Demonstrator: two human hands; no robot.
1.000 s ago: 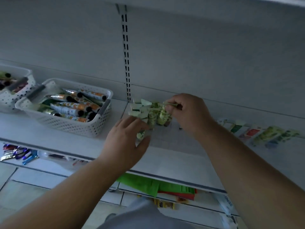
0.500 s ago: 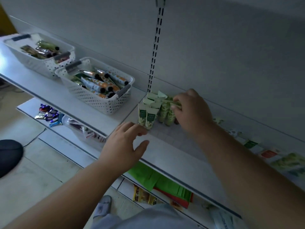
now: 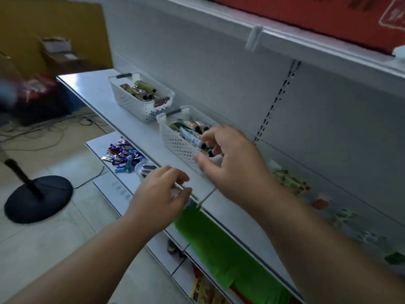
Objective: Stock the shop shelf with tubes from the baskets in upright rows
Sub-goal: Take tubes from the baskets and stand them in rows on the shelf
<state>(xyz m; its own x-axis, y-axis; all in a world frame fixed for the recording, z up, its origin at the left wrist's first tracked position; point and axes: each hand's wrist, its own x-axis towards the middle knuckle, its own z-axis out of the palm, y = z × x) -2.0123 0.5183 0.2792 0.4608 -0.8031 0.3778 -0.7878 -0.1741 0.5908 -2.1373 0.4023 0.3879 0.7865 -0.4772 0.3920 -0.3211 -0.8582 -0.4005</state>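
Now two empty hands, right (image 3: 232, 163) over one of two baskets (image 3: 175, 139).

A: Dim, bluish light overall; the shelf (image 3: 122, 119) gleams brightest toward ten o'clock.

B: Heavy motion blur smears the tubes (image 3: 291, 183) at three o'clock and the red banner (image 3: 317, 16) at one. Wide-angle bending tilts the edges.

near basket (image 3: 175, 141) — right side behind right hand (image 3: 232, 163) | shelf tubes (image 3: 289, 181) — blurred | forearms cut off
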